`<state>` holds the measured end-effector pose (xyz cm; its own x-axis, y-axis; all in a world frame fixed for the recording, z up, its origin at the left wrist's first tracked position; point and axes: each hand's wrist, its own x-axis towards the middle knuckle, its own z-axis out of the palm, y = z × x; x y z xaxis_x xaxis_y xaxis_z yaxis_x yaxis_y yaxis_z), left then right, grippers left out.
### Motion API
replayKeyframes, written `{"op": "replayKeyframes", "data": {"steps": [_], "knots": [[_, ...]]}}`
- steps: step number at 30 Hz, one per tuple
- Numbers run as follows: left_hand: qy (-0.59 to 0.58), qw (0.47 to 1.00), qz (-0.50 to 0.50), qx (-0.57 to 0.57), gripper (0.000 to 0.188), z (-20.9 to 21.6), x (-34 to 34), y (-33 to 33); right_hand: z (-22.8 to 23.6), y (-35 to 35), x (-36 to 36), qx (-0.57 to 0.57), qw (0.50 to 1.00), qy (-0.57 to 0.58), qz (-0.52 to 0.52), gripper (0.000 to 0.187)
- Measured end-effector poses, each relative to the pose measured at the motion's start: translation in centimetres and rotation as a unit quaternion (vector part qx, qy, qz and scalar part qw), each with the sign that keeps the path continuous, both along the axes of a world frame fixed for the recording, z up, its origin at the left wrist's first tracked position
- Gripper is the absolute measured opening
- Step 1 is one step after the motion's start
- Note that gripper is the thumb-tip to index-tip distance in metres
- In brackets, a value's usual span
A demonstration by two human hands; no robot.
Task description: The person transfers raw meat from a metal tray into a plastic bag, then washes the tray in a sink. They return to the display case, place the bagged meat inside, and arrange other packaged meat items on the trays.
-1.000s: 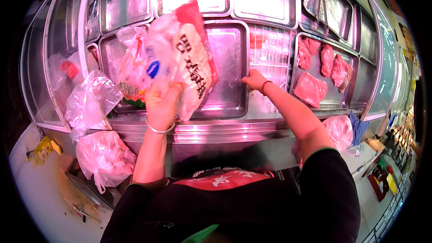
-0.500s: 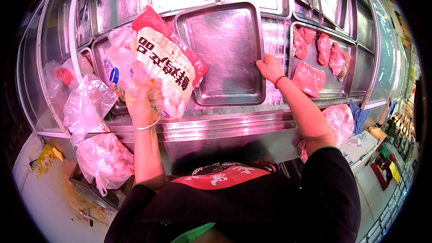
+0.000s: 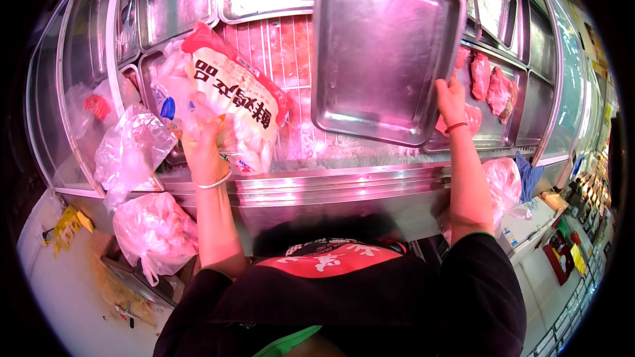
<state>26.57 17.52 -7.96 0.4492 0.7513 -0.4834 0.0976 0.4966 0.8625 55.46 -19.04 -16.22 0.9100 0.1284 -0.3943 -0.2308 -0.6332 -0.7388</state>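
With the bag (image 3: 241, 96) gripped by the left hand (image 3: 204, 149), the tray (image 3: 387, 59), held only at one edge by the right hand (image 3: 452, 101), could be tipped onto the meat (image 3: 481, 76).

In the left half of the frame, the left hand (image 3: 206, 149) grips the lower edge of a red-and-white printed plastic bag (image 3: 238, 96); right of centre, the right hand (image 3: 451, 102) holds a metal tray (image 3: 387, 59) by its right edge, the tray standing askew and partly hiding red meat (image 3: 497, 92) at the right. A wire rack (image 3: 284, 53) shows between bag and tray; a knotted pink bag (image 3: 155, 233) hangs at lower left; tongs (image 3: 473, 3) lie at upper right.
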Motion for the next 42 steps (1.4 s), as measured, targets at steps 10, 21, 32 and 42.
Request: {"op": "replayKeyframes", "data": {"steps": [10,21,32,42], "knots": [[0.012,0.995,-0.091,-0.033,0.028,-1.7,-0.4,0.3,-3.3,6.7,7.0,0.115,0.951,0.15,-0.246,0.017],[0.022,0.993,-0.106,-0.048,0.01,-2.9,0.4,-1.4,-7.8,16.6,10.3,0.267,0.899,0.154,-0.31,0.02],[0.058,0.992,-0.109,-0.02,0.017,-1.5,3.1,-2.4,-10.0,16.1,10.4,0.27,0.904,0.169,-0.286,0.028],[0.03,0.987,-0.158,-0.025,0.008,-2.3,5.2,-2.4,-8.3,14.4,11.4,0.212,0.934,0.136,-0.252,0.023]]}}
